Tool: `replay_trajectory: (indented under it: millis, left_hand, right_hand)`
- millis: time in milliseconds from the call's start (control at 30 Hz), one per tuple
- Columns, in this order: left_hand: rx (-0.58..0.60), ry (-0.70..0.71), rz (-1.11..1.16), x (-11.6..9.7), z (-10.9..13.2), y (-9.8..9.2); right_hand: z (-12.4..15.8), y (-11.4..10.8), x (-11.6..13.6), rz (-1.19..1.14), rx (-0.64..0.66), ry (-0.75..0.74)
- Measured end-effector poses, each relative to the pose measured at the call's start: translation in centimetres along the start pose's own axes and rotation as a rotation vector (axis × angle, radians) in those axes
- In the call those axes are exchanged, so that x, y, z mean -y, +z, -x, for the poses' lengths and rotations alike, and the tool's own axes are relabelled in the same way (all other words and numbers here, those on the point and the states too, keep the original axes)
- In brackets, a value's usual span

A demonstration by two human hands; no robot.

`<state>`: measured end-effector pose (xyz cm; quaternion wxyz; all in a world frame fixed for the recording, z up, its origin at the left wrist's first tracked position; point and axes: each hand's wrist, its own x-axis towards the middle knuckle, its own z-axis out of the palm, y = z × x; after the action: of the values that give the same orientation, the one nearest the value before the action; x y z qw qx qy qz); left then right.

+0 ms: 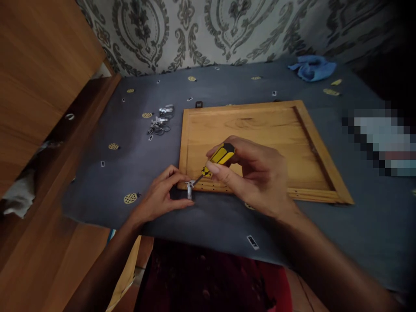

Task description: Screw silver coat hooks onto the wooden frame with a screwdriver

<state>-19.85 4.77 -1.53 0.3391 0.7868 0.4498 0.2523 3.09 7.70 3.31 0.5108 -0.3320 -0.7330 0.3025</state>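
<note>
A framed wooden panel (247,143) lies on the cloth-covered surface, with a row of small dark holes along its near edge. At its near left corner sits a small metal hinge (190,189). My left hand (165,193) pinches this hinge between thumb and fingers. In my right hand (256,173) is a yellow and black screwdriver (219,159), gripped by its handle and slanting down to the left. Its tip meets the hinge; whether a screw sits under it is too small to tell.
Several more metal hinges (159,123) lie left of the panel. A blue cloth (313,68) is crumpled at the back right. The grey pineapple-print cover (130,173) spreads under everything. A wooden cabinet (39,78) stands at left, and a patterned curtain (201,34) hangs behind.
</note>
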Motion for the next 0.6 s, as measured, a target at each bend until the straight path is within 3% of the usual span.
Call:
replay_trajectory:
  millis: [200, 600]
  left_hand:
    - [-0.009, 0.012, -0.017, -0.09, 0.03, -0.03]
    - [0.005, 0.005, -0.02, 0.08, 0.05, 0.02]
  right_hand:
    - [-0.16, 0.24, 0.22, 0.065, 0.05, -0.103]
    - [-0.08, 0.49, 0.05, 0.073, 0.051, -0.099]
